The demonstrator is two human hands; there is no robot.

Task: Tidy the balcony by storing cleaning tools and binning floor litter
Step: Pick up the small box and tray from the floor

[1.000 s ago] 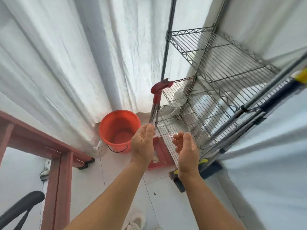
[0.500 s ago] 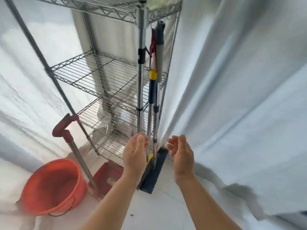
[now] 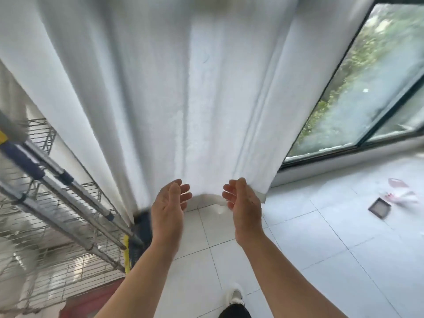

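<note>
Head view: the white curtain (image 3: 183, 99) serves as the landmark. The left hand (image 3: 168, 210) and the right hand (image 3: 243, 205) are both raised in front of its lower hem, palms facing each other, fingers loosely extended and holding nothing; the right hand's fingertips lie close to the hem, and contact cannot be confirmed. To the left of the curtain stands the wire rack (image 3: 57, 226), with the mop handles (image 3: 46, 171) leaning along it and the dark mop head (image 3: 140, 228) on the floor at the curtain's left foot, so the tool-storing step appears complete. To the right of the curtain, beneath the window (image 3: 367, 88), the floor litter (image 3: 401, 193) lies on the tiled floor (image 3: 298, 249) beside a small square floor drain (image 3: 379, 207), well apart from both hands. The step in hand is judged to be the transition to litter collection. The next move calls for stepping right, bending, and closing the fingers on the light wrappers. Against the earlier frame, the view has swung right: the rack has shifted to the left edge, the orange bucket and red dustpan handle have left the picture, and the window and litter have entered; hand posture is unchanged
</note>
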